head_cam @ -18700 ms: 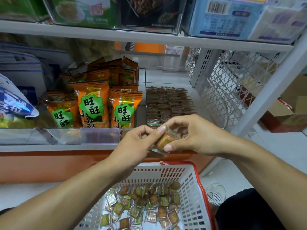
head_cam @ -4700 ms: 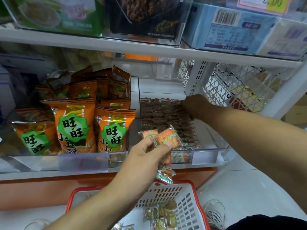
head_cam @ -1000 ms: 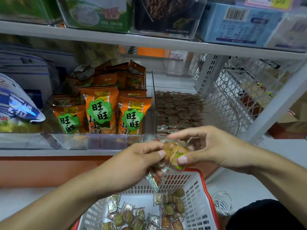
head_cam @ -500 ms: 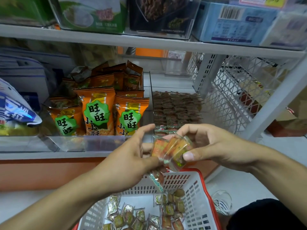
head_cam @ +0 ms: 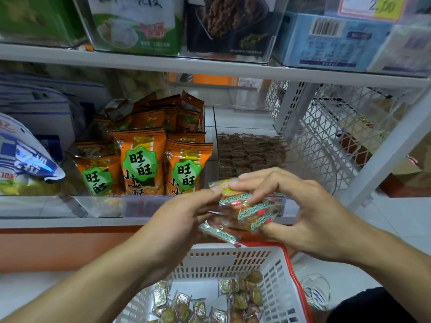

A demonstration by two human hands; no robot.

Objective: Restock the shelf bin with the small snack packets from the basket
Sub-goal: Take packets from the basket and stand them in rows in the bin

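Both hands hold a bunch of small clear snack packets (head_cam: 250, 209) with green-and-red edges, in front of the shelf's lower edge. My left hand (head_cam: 184, 220) pinches the bunch from the left, with one packet hanging below its fingers. My right hand (head_cam: 300, 213) curls over the bunch from the right. Behind them the clear shelf bin (head_cam: 233, 117) holds neat rows of the same brown packets (head_cam: 251, 152). Below, the white basket with a red rim (head_cam: 233, 259) holds several loose packets (head_cam: 210, 304).
Orange snack bags (head_cam: 142, 159) fill the bin to the left. A white-and-blue bag (head_cam: 21, 157) lies at the far left. A white wire mesh panel (head_cam: 331, 136) and a shelf post (head_cam: 387, 150) stand to the right. Boxed goods sit on the upper shelf (head_cam: 210, 66).
The bunch of packets has risen slightly and my right hand has closed further over it. The view has shifted a little closer to the shelf.
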